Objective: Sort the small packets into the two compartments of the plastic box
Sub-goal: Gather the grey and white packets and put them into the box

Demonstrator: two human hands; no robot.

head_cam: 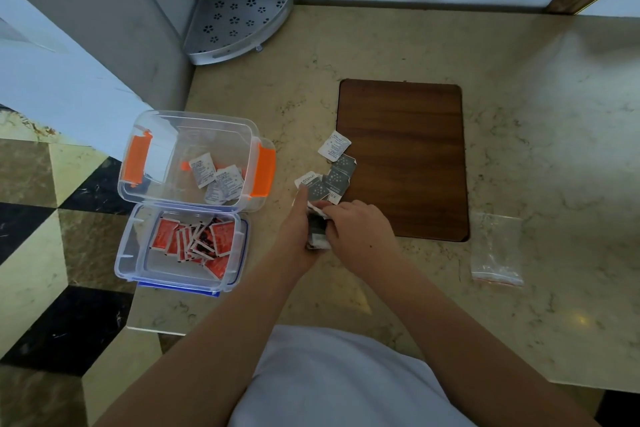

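Observation:
Two clear plastic boxes stand at the counter's left edge. The far box (pixel 145 184), with orange latches, holds a few white packets (pixel 218 178). The near box (pixel 131 253), with blue trim, holds several red packets (pixel 197 241). Loose grey packets (pixel 334 180) and one white packet (pixel 334 146) lie on the counter beside the wooden board. My left hand (pixel 299 229) and my right hand (pixel 360 232) meet just below that pile, both closed on a small stack of grey packets (pixel 317 229). My left forefinger points out onto a loose packet.
A dark wooden board (pixel 408 156) is set into the marble counter (pixel 536 114). An empty clear zip bag (pixel 497 250) lies to the right. A perforated metal corner shelf (pixel 239 21) stands at the back left. The counter's edge drops to a tiled floor on the left.

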